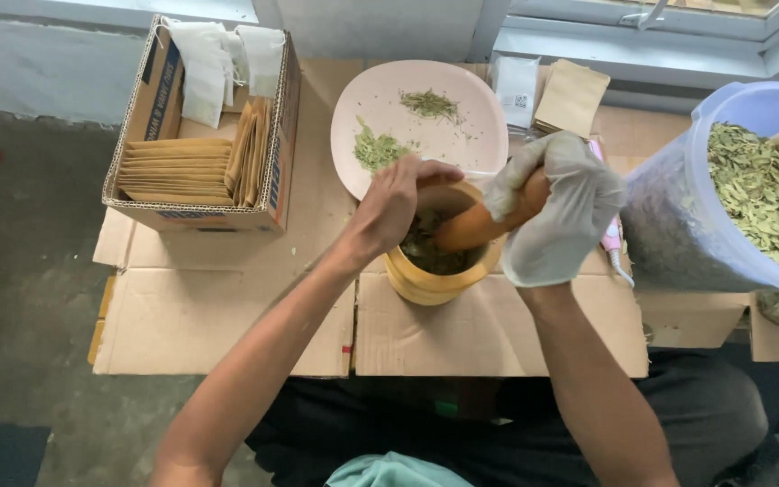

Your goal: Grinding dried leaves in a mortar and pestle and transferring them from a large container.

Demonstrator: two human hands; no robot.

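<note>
Two hands at frame centre: bare left hand (396, 206) clamped on wooden mortar (435, 271) rim, gloved right hand (556, 212) w/ grip closed round pestle (480, 224) inside. Behind: pink plate (480, 144) w/ crushed leaves (376, 149).

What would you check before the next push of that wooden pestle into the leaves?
1. Mortar steadied: ok. The bare left hand grips the rim of the wooden mortar.
2. Pestle held firmly: ok. The gloved right hand wraps the pestle, whose end is inside the mortar.
3. Leaves in the mortar: ok, dark leaves show inside.
4. Left fingers clear of the pestle: cannot tell, they curl over the rim close to it.
5. Pink plate clear of the mortar: not ok, its near edge sits right behind the rim.
6. Flat base: ok, the mortar stands on flattened cardboard.
</note>
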